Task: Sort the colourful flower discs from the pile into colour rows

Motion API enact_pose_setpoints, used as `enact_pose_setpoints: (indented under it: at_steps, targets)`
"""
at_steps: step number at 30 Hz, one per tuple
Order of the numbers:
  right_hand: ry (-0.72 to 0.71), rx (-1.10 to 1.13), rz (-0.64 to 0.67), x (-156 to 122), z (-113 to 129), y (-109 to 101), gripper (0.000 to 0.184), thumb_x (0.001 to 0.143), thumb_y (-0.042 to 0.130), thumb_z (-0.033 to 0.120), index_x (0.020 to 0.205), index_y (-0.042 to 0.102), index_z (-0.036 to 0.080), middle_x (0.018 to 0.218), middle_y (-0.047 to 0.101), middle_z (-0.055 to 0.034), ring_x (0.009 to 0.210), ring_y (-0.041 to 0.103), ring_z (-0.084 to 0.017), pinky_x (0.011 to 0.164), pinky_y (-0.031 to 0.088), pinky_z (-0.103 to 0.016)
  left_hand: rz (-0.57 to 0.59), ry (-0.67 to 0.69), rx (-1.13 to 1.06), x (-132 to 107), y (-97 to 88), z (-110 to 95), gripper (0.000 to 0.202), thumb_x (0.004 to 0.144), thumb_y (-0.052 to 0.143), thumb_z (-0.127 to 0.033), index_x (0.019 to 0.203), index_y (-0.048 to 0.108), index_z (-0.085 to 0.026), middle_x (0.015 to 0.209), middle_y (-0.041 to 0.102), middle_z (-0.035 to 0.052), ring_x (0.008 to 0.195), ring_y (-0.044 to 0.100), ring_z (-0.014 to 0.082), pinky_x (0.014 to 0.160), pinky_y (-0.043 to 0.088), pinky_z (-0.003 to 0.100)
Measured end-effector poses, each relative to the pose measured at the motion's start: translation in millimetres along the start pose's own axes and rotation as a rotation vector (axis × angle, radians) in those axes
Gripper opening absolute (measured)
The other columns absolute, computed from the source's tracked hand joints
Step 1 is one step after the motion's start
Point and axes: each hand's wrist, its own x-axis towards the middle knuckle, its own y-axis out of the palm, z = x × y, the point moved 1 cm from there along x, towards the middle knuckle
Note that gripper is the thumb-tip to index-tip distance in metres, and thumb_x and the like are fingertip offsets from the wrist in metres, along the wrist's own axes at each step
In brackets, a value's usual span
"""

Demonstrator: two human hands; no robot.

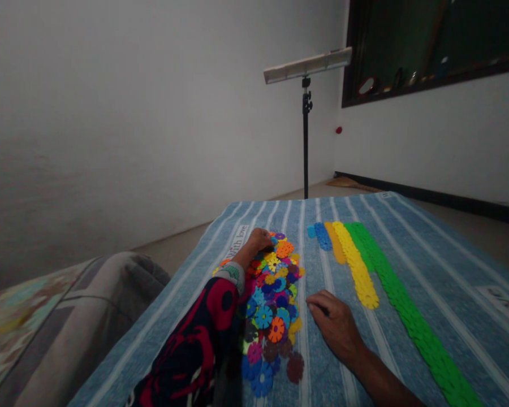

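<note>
A heap of colourful notched plastic discs (263, 316) lies along the middle of the striped cloth. At the heap's far end is my left hand (258, 241), fingers bent down among the discs; whether one is pinched there is hidden. My right hand (336, 325) rests on the cloth right of the heap, fingers curled in and no disc visible in them. Beyond it are overlapping rows sorted by colour: a long green row (411, 316), a shorter green row (362, 243), a yellow row (356, 268), an orange-yellow row (336, 243), a blue row (323, 236) and a light blue disc (311, 231).
A blue and white striped cloth (441, 265) covers the table. Behind it stands a lamp panel (307, 66) on a black pole. Grey draped fabric (123, 299) is at the left, beside a patterned surface (21, 316). A broom (350, 182) lies on the floor by the wall.
</note>
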Motion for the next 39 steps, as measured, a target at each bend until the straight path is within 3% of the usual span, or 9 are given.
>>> enact_pose_setpoints:
  at_steps: [8,18,21,23,25,27,30,34,39]
  targets:
    - [-0.005,0.019,-0.006,1,0,1,0.024,0.084,0.051,0.018,0.078,0.074,0.02,0.077,0.069,-0.0046,0.076,0.067,-0.017,0.071,0.05,-0.025,-0.07,0.064,-0.137,13,5.2,-14,0.02,0.06,0.077,-0.018,0.062,0.057,-0.015,0.05,0.048,-0.0067,0.048,0.046,0.0076,0.049,0.037,0.02]
    - [-0.003,0.01,-0.004,3,2,3,0.023,0.083,0.052,0.012,0.078,0.073,0.019,0.078,0.069,-0.004,0.076,0.066,-0.016,0.072,0.049,-0.023,0.05,0.18,-0.051,40,75.8,-80,0.014,0.062,0.075,-0.006,0.065,0.063,-0.013,0.057,0.055,-0.0046,0.059,0.054,0.0095,0.059,0.044,0.022]
    - [-0.001,-0.01,-0.002,3,0,5,0.023,0.083,0.052,0.01,0.078,0.073,0.019,0.078,0.068,-0.0043,0.077,0.066,-0.016,0.072,0.048,-0.024,0.081,0.18,0.019,44,84.6,-89,0.01,0.07,0.075,-0.011,0.078,0.068,-0.012,0.071,0.065,0.0008,0.075,0.062,0.0152,0.07,0.051,0.027]
    - [-0.003,-0.022,0.006,3,-1,6,0.025,0.083,0.051,0.009,0.078,0.073,0.018,0.078,0.068,-0.0045,0.077,0.066,-0.016,0.073,0.048,-0.024,0.111,0.18,0.065,45,86.4,-92,0.02,0.081,0.071,-0.023,0.098,0.069,-0.012,0.095,0.069,0.0056,0.09,0.064,0.0198,0.079,0.054,0.034]
    - [-0.004,-0.029,0.012,4,-1,7,0.025,0.083,0.051,0.009,0.078,0.073,0.018,0.077,0.068,-0.0044,0.077,0.065,-0.016,0.073,0.048,-0.024,0.137,0.183,0.106,47,86.7,-94,0.034,0.09,0.063,-0.034,0.117,0.062,-0.015,0.117,0.064,0.0087,0.102,0.063,0.0229,0.086,0.055,0.041]
    - [-0.004,-0.032,0.012,4,-1,7,0.024,0.083,0.051,0.009,0.079,0.073,0.018,0.078,0.067,-0.0043,0.078,0.065,-0.016,0.073,0.047,-0.025,0.148,0.185,0.141,47,86.8,-95,0.039,0.093,0.059,-0.038,0.126,0.057,-0.017,0.127,0.06,0.0096,0.107,0.062,0.0239,0.088,0.055,0.045]
    - [0.005,-0.037,0.013,3,-2,8,0.024,0.083,0.051,0.008,0.081,0.073,0.018,0.079,0.067,-0.0043,0.079,0.064,-0.016,0.073,0.047,-0.025,0.134,0.191,0.178,47,87.2,-95,0.038,0.092,0.06,-0.036,0.124,0.058,-0.016,0.124,0.061,0.0099,0.105,0.062,0.0229,0.088,0.055,0.044]
    - [0.002,-0.048,0.011,3,-2,7,0.023,0.084,0.052,0.009,0.081,0.073,0.018,0.079,0.067,-0.0042,0.079,0.065,-0.016,0.074,0.047,-0.025,0.065,0.218,0.208,44,87.3,-96,0.019,0.079,0.07,-0.015,0.098,0.071,-0.014,0.1,0.071,0.0084,0.096,0.064,0.0204,0.085,0.051,0.032]
    - [-0.009,-0.051,0.016,4,-1,7,0.024,0.083,0.051,0.008,0.08,0.073,0.017,0.078,0.067,-0.0044,0.078,0.065,-0.016,0.073,0.047,-0.026,-0.026,0.258,0.234,40,85.8,-99,0.025,0.07,0.067,-0.006,0.093,0.075,-0.015,0.095,0.074,0.0078,0.093,0.066,0.0198,0.079,0.047,0.026]
